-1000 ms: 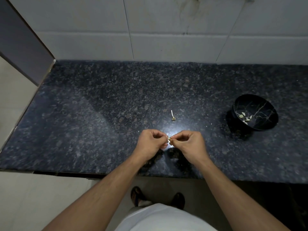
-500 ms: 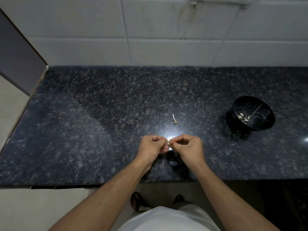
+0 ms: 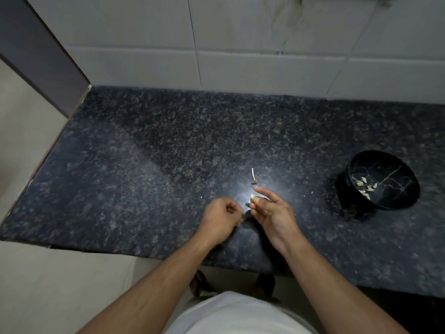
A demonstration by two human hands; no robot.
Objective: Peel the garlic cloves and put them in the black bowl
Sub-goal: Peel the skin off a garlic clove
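My right hand point(image 3: 272, 210) pinches a small pale garlic clove point(image 3: 252, 196) between thumb and a finger, its index finger stretched out, above the dark granite counter point(image 3: 144, 169). My left hand point(image 3: 220, 218) hovers just left of it with fingers curled; whether it holds a bit of peel I cannot tell. The black bowl point(image 3: 382, 179) with gold veins stands at the right and holds several peeled cloves point(image 3: 366, 186). A garlic stem with its root end point(image 3: 253, 177) lies on the counter just beyond my right hand.
A white tiled wall point(image 3: 240, 44) backs the counter. The counter ends at its left edge by a grey panel point(image 3: 36, 51). Its front edge runs just under my forearms, with my feet on the floor below.
My hands have come apart: the right one keeps the clove and has opened its index finger, the left has drawn back to the left. The view has shifted slightly.
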